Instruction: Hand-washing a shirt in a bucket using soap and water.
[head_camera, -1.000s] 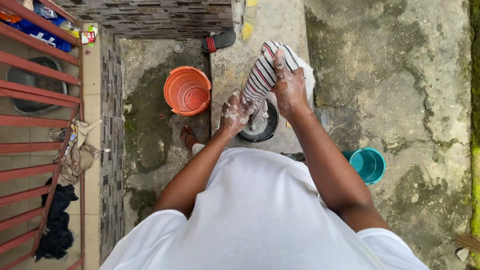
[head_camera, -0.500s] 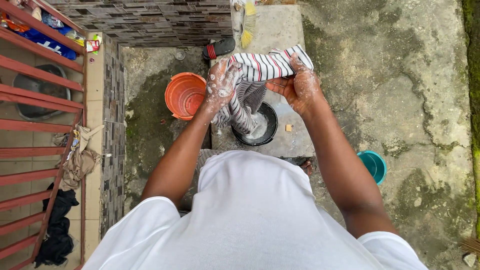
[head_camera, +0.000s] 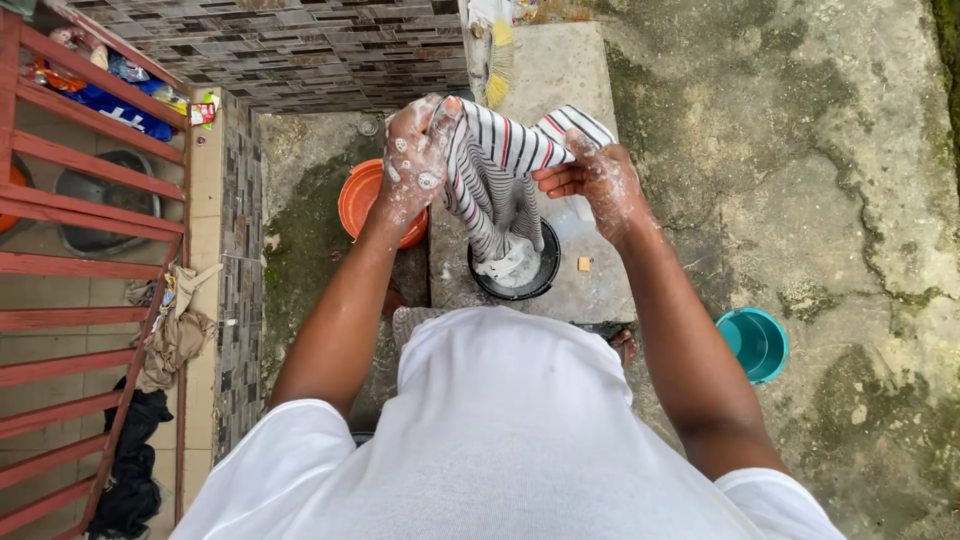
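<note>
Best bet here, I'd say: keep the grip tight at both ends and the wet tail hanging over the bowl so the suds drip back in. The left hand (head_camera: 415, 150), all soapy, is clenched on one end of the striped cloth (head_camera: 500, 165); the right hand (head_camera: 600, 180) pinches the other end, fingers half curled. The cloth dangles into the black bowl (head_camera: 545, 275) on the concrete slab (head_camera: 560, 70), with an orange bucket (head_camera: 360, 195) to its left.

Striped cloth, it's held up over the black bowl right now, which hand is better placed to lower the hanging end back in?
Probably the left hand: it grips the striped cloth where it hangs toward the black bowl; the right hand pinches the far edge.
</note>
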